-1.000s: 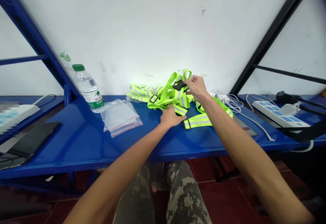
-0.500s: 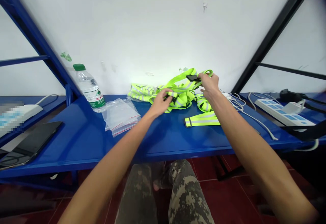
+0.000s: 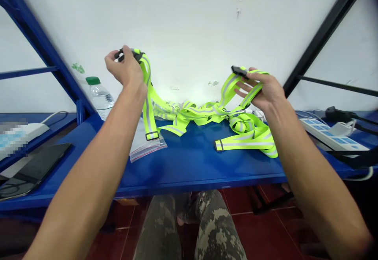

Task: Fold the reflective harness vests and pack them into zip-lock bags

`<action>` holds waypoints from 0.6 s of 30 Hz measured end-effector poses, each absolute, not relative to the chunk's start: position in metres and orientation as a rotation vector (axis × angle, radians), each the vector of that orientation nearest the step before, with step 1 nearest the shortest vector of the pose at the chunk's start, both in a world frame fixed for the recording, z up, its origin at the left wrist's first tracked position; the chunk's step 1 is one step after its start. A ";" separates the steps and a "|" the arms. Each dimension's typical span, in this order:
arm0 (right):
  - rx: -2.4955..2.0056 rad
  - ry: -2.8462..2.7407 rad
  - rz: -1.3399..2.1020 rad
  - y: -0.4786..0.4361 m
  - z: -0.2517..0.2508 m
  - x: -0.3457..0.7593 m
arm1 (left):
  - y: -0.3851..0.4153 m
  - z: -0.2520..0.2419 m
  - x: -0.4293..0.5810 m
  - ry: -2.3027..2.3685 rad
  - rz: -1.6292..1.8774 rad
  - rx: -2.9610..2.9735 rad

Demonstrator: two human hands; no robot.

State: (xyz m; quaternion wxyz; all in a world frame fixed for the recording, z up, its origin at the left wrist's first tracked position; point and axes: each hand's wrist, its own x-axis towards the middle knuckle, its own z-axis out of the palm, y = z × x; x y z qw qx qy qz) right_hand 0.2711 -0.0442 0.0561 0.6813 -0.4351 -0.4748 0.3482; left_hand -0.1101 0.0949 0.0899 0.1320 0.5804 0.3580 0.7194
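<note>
Left of the coiled reflective strap (image 3: 254, 145), we have a bare stretch of blue table top (image 3: 189, 163), so a hand could pass low there, until the zip-lock bags (image 3: 147, 147). Behind this stretch, the reflective harness (image 3: 196, 112) runs across and rises to our left hand (image 3: 125, 65) and right hand (image 3: 264, 88); it closes the low way to the wall (image 3: 183, 23). Higher than the coiled strap, to its left, the air between both hands is open. Right of it, our right forearm (image 3: 307, 153) stands in the way, then the power strip (image 3: 333, 134). Far left of it, the water bottle (image 3: 100, 100) is one more obstacle.
</note>
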 end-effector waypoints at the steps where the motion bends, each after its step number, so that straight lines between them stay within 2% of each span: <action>1: -0.960 -1.059 0.838 -0.047 0.051 0.263 | 0.088 0.084 -0.099 1.076 2.188 1.485; 3: -0.919 -1.043 0.942 -0.051 0.041 0.248 | 0.068 0.065 -0.074 1.028 2.220 1.323; 7: -0.919 -1.077 1.037 -0.056 0.032 0.235 | 0.034 0.035 -0.043 0.924 1.789 1.478; 11: -0.820 -1.003 0.803 -0.064 0.063 0.250 | 0.022 0.041 -0.050 0.874 1.400 1.725; 15: -0.775 -0.934 0.611 -0.072 0.097 0.267 | 0.017 0.062 -0.056 0.843 1.544 1.857; 18: -0.836 -1.007 0.704 -0.070 0.086 0.260 | 0.013 0.065 -0.050 0.808 1.674 1.856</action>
